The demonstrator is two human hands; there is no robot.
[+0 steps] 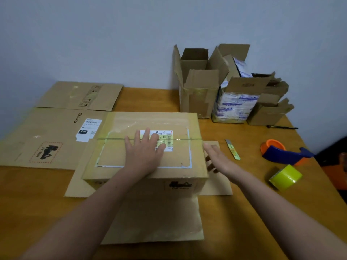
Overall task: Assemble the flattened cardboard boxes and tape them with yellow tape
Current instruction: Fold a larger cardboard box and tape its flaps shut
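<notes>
Pressing down on the assembled cardboard box (pixel 116 156) in the middle of the surface (pixel 234 222), my left grip (pixel 144 152) lies flat and released on its taped top. My right grip (pixel 216 158), fingers straight and holding nothing, is just beside the box's right wall. The yellow tape roll (pixel 285 177) lies to the right, near a tape dispenser (pixel 285 153) and a knife (pixel 232 149). Flattened boxes (pixel 47 139) lie to the left.
</notes>
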